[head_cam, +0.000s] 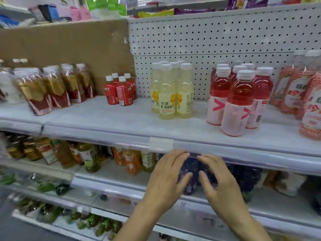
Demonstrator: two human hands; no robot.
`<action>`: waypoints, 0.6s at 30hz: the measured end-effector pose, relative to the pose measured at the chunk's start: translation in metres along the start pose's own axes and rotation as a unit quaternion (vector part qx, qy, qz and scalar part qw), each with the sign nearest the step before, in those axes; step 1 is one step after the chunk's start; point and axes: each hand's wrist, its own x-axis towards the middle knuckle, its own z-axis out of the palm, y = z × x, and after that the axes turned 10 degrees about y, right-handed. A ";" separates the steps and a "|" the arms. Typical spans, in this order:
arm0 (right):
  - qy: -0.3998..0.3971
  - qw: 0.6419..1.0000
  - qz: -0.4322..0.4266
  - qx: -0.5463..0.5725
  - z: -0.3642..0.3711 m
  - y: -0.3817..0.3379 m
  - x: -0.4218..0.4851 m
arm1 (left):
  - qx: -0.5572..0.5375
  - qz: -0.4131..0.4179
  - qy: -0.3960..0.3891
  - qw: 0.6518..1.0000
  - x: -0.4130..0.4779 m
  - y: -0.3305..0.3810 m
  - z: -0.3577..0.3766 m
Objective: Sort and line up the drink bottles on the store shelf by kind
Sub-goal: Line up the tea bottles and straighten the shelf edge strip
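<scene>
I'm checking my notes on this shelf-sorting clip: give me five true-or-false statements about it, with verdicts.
1. The left hand and the right hand both hold purple bottles. True.
2. The pale yellow bottles stand left of the pink bottles. True.
3. The small red bottles lie on their sides. False: they stand upright.
4. The orange bottles share the pale yellow bottles' shelf. False: they stand one shelf lower, left of the purple bottles.
5. The pink bottles have black caps. False: the caps are white.
</scene>
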 end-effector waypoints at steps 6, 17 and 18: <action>-0.187 0.981 0.053 0.005 0.118 -0.048 -0.041 | 0.018 -0.173 -0.090 0.981 -0.082 -0.096 -0.080; -0.449 0.891 0.057 -0.037 0.273 -0.162 -0.094 | -0.045 -0.447 -0.090 0.889 -0.228 -0.215 -0.213; -0.460 0.886 0.051 -0.035 0.282 -0.172 -0.093 | -0.046 -0.463 -0.085 0.881 -0.236 -0.221 -0.223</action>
